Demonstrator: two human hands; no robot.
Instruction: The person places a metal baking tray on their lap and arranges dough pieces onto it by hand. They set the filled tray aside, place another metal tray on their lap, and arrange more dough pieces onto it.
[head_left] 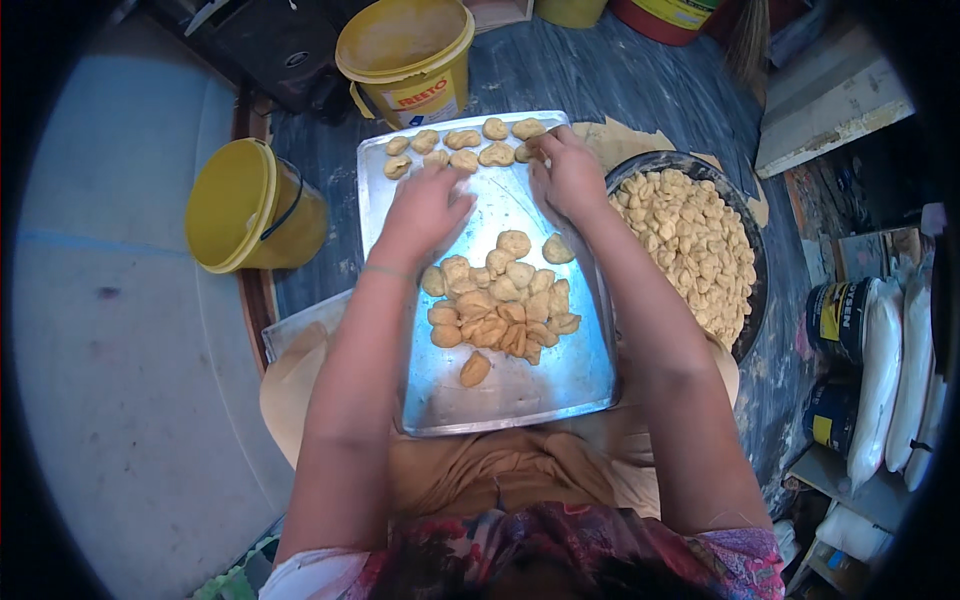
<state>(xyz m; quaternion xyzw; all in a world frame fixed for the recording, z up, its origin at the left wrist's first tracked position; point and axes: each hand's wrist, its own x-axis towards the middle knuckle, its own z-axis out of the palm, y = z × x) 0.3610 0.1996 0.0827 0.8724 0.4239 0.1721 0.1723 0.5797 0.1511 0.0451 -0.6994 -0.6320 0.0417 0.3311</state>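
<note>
A rectangular metal tray (480,395) lies across my lap. Lumpy tan dough pieces (463,139) form two rows along its far end, and a loose heap of similar pieces (503,300) sits nearer to me. Over the left part of the rows is my left hand (428,210), blurred, its thumb apart from the fingers and nothing visible in it. My right hand (570,178) is at the right end of the rows, its bent fingers closed at a dough piece (522,153) they partly hide. To the right stands a round dark pan (757,268) full of small dough pieces (685,245).
Two yellow buckets stand around the tray, one beyond it (457,85) and one at the left (313,215). A pale wooden board (835,115) juts in at the upper right. Dark cans (835,320) and filled white plastic bags (877,385) line the right side.
</note>
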